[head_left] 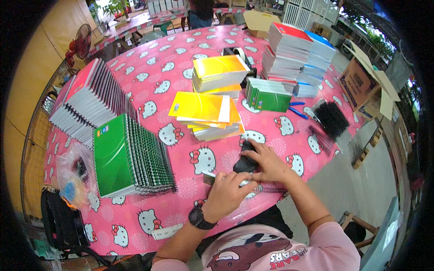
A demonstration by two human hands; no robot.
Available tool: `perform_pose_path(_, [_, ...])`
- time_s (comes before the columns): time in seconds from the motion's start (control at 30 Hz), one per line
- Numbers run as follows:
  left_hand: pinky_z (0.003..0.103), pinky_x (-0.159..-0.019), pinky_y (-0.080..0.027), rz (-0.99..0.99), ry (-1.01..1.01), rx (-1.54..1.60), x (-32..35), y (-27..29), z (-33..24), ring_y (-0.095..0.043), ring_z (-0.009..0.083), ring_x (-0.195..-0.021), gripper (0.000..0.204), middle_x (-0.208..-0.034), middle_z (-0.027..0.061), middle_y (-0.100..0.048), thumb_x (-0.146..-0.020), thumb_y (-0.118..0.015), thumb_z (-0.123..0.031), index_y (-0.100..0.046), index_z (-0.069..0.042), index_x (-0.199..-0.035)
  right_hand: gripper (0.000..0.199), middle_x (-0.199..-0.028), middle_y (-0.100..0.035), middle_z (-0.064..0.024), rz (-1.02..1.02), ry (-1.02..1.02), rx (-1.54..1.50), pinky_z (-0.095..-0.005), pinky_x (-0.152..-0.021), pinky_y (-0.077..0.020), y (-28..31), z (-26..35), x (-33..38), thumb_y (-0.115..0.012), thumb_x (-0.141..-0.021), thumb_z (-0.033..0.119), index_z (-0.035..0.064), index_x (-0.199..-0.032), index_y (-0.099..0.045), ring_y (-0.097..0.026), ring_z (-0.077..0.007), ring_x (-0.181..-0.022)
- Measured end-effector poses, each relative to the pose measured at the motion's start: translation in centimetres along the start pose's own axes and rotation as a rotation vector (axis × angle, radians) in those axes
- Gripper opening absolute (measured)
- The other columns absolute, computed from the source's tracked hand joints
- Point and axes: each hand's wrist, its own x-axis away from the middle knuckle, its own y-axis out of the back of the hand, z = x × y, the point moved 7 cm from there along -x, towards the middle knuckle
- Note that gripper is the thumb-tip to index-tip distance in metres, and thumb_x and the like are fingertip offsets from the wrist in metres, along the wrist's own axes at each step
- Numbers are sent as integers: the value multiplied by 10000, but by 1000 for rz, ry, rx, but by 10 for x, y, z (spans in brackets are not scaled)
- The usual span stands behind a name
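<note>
At the near edge of the table, my right hand (267, 165) closes over a soft-looking black object (245, 161), perhaps a cloth or pouch; its kind is unclear. My left hand (228, 193), with a black watch (199, 217) on the wrist, is curled just beside it, fingertips close to the right hand. A small flat piece with a pale edge (209, 178) sticks out by the left fingers; what they grip is mostly hidden. Beyond the hands lies a loose stack of yellow-covered booklets (199, 108). Dark binding coils (270, 189) lie partly under my right wrist.
Green spiral notebooks (113, 156) and red-covered ones (86, 86) stand stacked at left. Behind are yellow (219, 67), green (269, 97), red (289, 34) and blue piles (318, 40). Blue-handled pliers (298, 110), black coils (332, 118) and an open carton (360, 83) are at right.
</note>
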Motion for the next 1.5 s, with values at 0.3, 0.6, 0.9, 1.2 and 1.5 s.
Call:
perform_pose_path(0.3, [372,-738,-326,42,90,76,0,2,0,-530,182,-826,223,-909,5,-590,-758,-642,-216,-601,-113,-952,629,-1294,-403,-240,-184,-42,-175,-453,-984,-353,4,-6,8,-789,-595,323,118,-1144,-561,-419,-411,-1156])
perform_pose_path(0.6, [374,-773,-330,82,98,67,-1,6,-2,-529,181,-881,219,-942,1,-588,-783,-632,-256,-599,-125,-954,620,-1327,-413,-196,-243,-227,-663,-406,-1040,-291,1,-30,42,-773,-628,301,86,-1173,-570,-382,-316,-1263])
perform_pose_path(0.9, [459,-898,-281,41,83,34,2,5,9,-529,184,-896,251,-922,2,-577,-737,-679,-326,-614,-134,-883,740,-1175,-574,-192,-81,-156,-1081,-407,-1013,-323,-10,-28,59,-562,-731,663,7,-1061,-655,-483,-301,-1171])
perform_pose_path(1.2, [499,-940,-251,-26,142,86,8,5,26,-533,197,-807,248,-738,7,-534,-606,-776,-239,-601,-118,-735,436,-1103,-603,-152,-46,-163,-980,-387,-967,-371,-3,-1,49,-690,-738,360,35,-1028,-662,-545,-281,-1054])
perform_pose_path(1.5, [458,-949,-302,-326,308,187,29,18,49,-544,225,-913,871,-1075,71,-537,-561,-834,-242,-370,-88,-1282,473,-1110,-594,-177,22,-46,-1077,-393,-953,-379,12,19,37,-696,-712,380,20,-1018,-666,-532,-288,-1097])
